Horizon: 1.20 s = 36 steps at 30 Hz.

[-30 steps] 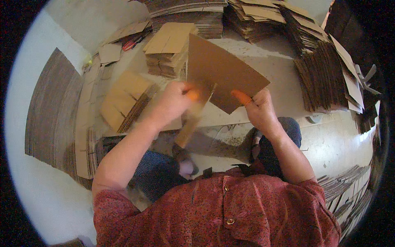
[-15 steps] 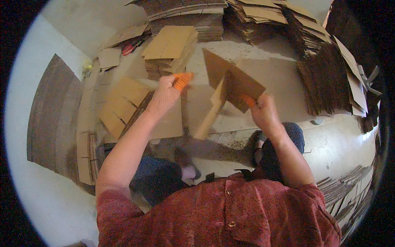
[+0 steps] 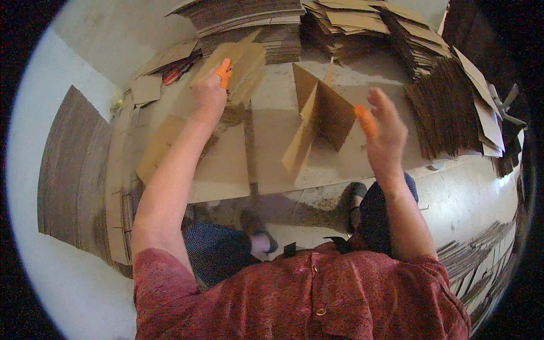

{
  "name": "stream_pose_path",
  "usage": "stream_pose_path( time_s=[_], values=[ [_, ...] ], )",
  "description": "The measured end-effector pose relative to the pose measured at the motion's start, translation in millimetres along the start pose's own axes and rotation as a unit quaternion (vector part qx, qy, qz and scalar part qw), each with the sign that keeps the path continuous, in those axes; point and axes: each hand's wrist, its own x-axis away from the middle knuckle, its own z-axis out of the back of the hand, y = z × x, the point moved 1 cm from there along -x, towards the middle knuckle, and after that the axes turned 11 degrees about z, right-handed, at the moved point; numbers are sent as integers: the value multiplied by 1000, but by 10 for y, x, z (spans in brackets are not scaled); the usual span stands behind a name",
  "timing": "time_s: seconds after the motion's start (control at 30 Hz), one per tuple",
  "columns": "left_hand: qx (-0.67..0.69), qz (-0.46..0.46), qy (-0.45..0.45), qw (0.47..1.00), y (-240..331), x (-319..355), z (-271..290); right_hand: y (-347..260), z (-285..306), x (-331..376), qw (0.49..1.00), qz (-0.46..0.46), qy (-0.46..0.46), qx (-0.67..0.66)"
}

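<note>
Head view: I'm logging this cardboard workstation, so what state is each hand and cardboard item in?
Left hand: stretched forward, gripping a sheet on the small cardboard stack.
Right hand: open, fingers spread, holding nothing, beside the divider.
Interlocked cardboard divider: assembled, standing upright on the flat board, touched by neither hand.
Rear cardboard piles: flat sheets, stacked.
Right-hand pile: sheets fanned, leaning.

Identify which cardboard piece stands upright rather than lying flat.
The slotted-together brown cardboard divider beside the right hand stands on edge; all other sheets lie flat or stacked.
</note>
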Motion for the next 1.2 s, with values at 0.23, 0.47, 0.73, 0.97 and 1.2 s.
stream_pose_path(
  time_s=[0.23,0.47,0.73,0.97,1.2],
  values=[
    [191,-276,56,940,1070,726,703,-607,187,-525,766,-371,-49,-522],
    [198,-253,-38,946,1059,870,773,-484,-46,-474,677,-436,-18,-593],
    [211,-282,-123,928,939,1009,946,-642,-41,-606,598,-545,80,-582],
    [323,-177,-194,909,930,1187,1264,-720,88,-476,584,-503,65,-634],
    [453,-18,-192,870,854,1164,1256,-929,83,-560,643,-443,29,-624]
  ],
)
